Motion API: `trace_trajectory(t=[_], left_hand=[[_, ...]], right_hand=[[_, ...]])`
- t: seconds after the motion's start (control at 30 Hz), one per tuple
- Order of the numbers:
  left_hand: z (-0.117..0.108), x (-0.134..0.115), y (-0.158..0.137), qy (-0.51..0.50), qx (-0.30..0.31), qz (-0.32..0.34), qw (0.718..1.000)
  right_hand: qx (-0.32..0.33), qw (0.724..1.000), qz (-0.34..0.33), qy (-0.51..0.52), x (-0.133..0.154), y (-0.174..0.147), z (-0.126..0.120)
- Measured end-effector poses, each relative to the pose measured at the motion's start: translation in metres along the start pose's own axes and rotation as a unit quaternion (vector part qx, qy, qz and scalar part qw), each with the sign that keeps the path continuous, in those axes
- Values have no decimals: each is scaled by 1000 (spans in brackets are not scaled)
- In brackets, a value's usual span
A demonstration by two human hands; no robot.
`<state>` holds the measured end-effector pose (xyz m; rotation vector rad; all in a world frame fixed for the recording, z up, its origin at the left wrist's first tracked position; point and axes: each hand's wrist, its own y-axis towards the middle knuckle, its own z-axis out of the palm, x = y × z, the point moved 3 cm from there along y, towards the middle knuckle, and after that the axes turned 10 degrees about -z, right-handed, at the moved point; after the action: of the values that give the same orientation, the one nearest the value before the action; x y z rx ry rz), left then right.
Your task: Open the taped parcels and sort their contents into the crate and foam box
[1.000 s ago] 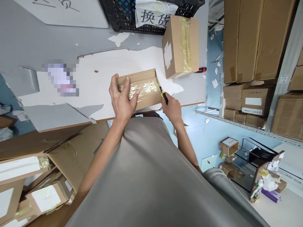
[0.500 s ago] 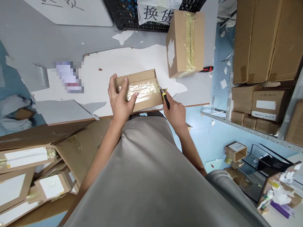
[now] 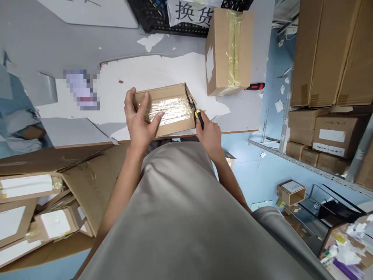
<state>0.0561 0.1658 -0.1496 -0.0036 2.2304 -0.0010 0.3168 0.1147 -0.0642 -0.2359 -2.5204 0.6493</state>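
One taped carton (image 3: pixel 175 126) is laid near the front edge of the bench (image 3: pixel 175 66), steadied from above by the left hand (image 3: pixel 141 126), fingers spread. A yellow-and-black cutter (image 3: pixel 199 118) is gripped in the right hand (image 3: pixel 210 135), at the carton's right end, where an edge gapes; blade not clearly seen. Slitting of that end is judged in hand. For the next stroke, shallow depth and a firmly braced carton seem needed.

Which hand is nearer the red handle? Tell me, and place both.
Right. The right hand, gripping the yellow-and-black tool, is below and left of the red handle in the picture; the left hand is farther left, on the smaller taped box.
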Motion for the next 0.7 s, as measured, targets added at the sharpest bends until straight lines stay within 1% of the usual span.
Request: trace_trajectory(t=[0.1, 0.2, 0.23, 0.3, 0.37, 0.4, 0.47, 0.5, 0.57, 0.63, 0.7], left_hand=[[-2, 2, 3, -8, 4, -6, 1000], [-5, 2, 6, -8, 11, -38, 999], [-6, 2, 7, -6, 14, -55, 998], [-9, 3, 8, 1, 18, -89, 996], [-15, 5, 7, 12, 15, -106, 994], [-18, 7, 7, 17, 11, -108, 994], [-27, 13, 4, 26, -4, -113, 993], [-31, 17, 2, 30, -14, -120, 992], [-40, 29, -2, 37, -34, -144, 988], [-49, 42, -6, 37, -49, -172, 983], [-57, 55, -11, 37, -58, -195, 978]], right_hand=[[-65, 996, -7, 64, -29, -2, 2], [-139, 988, 37, 59, -80, 19, 15], [-143, 987, 61, 45, -99, 32, 23], [-108, 988, 111, 20, -135, 60, 42], [-71, 986, 148, 7, -161, 84, 60], [-59, 986, 157, 3, -169, 94, 66], [-64, 986, 155, -5, -177, 106, 73], [-81, 987, 140, -9, -177, 110, 74], [-128, 988, 84, 2, -170, 116, 76], [-145, 987, 28, 64, -158, 123, 83], [-110, 980, -5, 168, -141, 133, 98]])
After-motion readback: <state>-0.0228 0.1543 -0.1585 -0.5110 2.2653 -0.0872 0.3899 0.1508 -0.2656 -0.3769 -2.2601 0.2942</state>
